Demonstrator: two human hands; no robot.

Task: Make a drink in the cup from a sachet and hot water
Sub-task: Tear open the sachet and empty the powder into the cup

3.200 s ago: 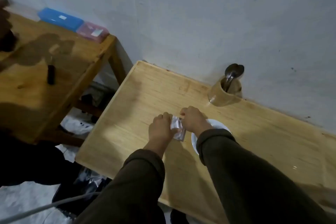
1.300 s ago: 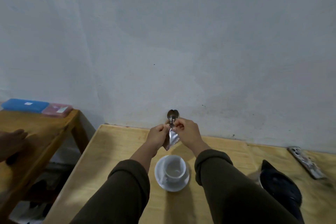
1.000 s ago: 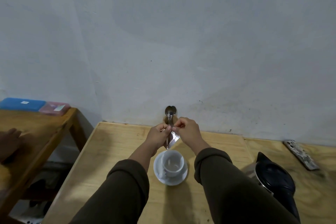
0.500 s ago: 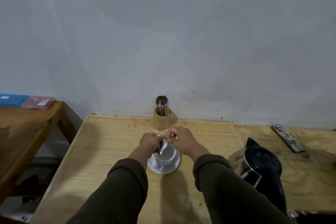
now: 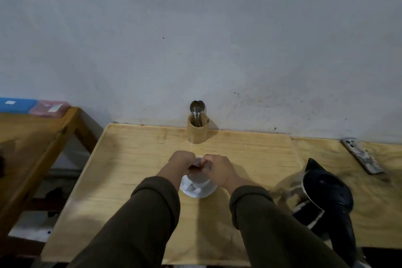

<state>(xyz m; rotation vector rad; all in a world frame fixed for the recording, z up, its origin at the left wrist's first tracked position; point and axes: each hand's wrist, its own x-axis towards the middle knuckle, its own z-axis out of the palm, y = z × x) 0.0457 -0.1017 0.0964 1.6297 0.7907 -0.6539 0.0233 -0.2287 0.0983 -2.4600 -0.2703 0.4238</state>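
Observation:
A white cup [image 5: 199, 180] stands on a white saucer [image 5: 196, 191] in the middle of the light wooden table [image 5: 130, 159]. My left hand [image 5: 180, 162] and my right hand [image 5: 217, 168] meet directly over the cup's mouth, both pinching a small silvery sachet [image 5: 199, 164] between them. The hands hide most of the sachet and the inside of the cup. A black and steel kettle [image 5: 324, 198] sits on the table to the right of my right forearm.
A wooden holder [image 5: 198, 129] with spoons [image 5: 196, 109] stands against the wall behind the cup. A phone [image 5: 362, 155] lies at the far right. A second wooden table [image 5: 32, 137] on the left carries a blue box [image 5: 16, 104] and a pink box [image 5: 50, 108].
My hands have come down with the sachet from chest height to just over the cup. The view has tilted down and shifted right, bringing the kettle into sight.

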